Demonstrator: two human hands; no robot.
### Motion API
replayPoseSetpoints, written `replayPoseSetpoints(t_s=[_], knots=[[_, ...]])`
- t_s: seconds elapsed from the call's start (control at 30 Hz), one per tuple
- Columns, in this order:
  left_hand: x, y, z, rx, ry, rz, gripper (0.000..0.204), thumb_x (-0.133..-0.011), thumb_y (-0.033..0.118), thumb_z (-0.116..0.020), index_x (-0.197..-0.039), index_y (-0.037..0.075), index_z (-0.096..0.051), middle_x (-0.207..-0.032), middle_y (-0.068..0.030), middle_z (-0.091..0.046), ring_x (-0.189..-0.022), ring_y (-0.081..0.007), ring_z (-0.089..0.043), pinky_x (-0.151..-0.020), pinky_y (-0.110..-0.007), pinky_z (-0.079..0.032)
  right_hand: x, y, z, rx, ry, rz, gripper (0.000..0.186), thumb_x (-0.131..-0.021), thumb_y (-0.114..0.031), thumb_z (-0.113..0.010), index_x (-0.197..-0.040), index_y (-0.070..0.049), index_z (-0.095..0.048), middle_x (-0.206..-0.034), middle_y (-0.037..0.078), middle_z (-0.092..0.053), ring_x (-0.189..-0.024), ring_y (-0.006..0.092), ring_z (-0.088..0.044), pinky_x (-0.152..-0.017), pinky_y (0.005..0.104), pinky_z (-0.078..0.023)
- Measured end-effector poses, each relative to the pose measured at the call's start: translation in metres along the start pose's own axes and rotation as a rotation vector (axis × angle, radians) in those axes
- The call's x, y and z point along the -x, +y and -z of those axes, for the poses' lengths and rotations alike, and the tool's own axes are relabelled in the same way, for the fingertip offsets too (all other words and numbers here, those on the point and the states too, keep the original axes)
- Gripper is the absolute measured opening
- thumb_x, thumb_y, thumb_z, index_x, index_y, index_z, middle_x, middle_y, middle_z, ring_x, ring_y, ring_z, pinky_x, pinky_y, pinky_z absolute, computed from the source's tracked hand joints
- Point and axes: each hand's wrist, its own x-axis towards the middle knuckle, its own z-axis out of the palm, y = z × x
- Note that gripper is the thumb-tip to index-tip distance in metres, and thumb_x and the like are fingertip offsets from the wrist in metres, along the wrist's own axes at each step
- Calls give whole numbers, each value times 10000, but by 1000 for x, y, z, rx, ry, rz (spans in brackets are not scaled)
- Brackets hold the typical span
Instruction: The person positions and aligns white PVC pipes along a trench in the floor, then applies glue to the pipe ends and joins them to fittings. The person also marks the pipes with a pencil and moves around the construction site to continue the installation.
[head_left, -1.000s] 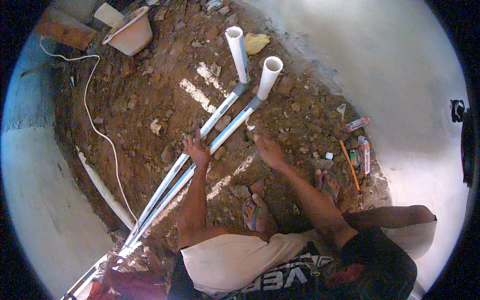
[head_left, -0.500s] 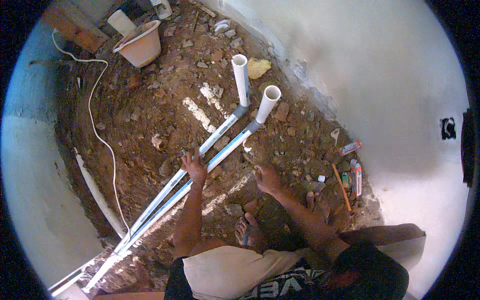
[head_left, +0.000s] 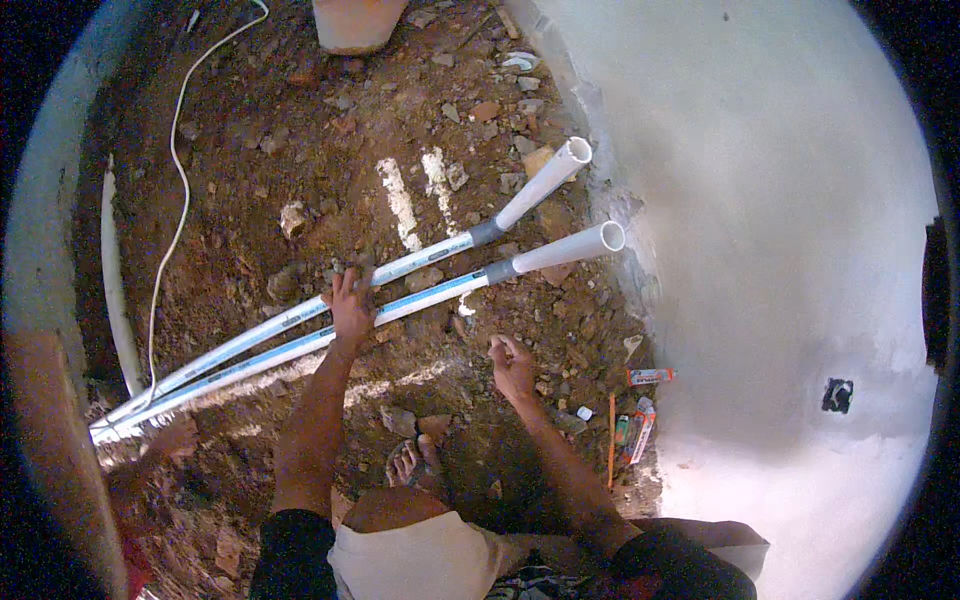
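The far pipe (head_left: 410,263) and the near pipe (head_left: 430,299), both white with a blue stripe, lay side by side on the soil floor (head_left: 240,230), running from the lower left toward the wall (head_left: 760,200) and drawing together at the left. Each ended in a grey elbow, the far elbow (head_left: 485,233) and the near elbow (head_left: 500,271), with a short open-mouthed piece beyond it.

The left hand (head_left: 351,306) lay across both pipes, its fingers partly bent over the far one; whether it gripped or only rested could not be told. The right hand (head_left: 512,367) hung apart from the pipes with half-curled fingers, and whether they pinched something small was unclear.

The step in hand seemed to be steadying or lining up the pair; the next move probably called for an even hold on both, so that the elbows did not twist.

Another person's hand (head_left: 178,440) was near the pipes' left end, beside a white cord (head_left: 175,170). Toward the wall lay an orange stick (head_left: 612,440) and a small orange-and-white box (head_left: 651,377).
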Motion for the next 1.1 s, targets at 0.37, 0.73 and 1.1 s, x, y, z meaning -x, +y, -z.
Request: replayPoseSetpoints(t_s=[0.37,0.73,1.1], knots=[[-5,9,3,14,-113,29,621,-708,112,-695,-1303,211,-547,-1173,-58,-495,-1085,-302,-444,-809,-531,-348,-55,-50,101,-325,609,178,198,-968,-200,-561,-989,-12,-617,-678,13,-567,-596,105,-520,-516,275,-428],[-9,17,7,30,-102,66,527,-770,96,-663,-1278,198,-571,-1165,-62,-498,-1101,-303,-448,-816,-536,-353,-114,-340,199,757,139,839,573,-833,-353,-699,-1306,-65,-549,-1044,172,-664,-848,272,-639,-772,381,-520],[-10,20,19,64,-126,100,637,-739,15,-636,-1337,201,-516,-1135,-65,-495,-1097,-307,-451,-802,-598,-373,-155,-355,179,1169,-163,621,312,-787,-189,-633,-1059,-52,-701,-943,213,-683,-840,381,-649,-810,423,-517]])
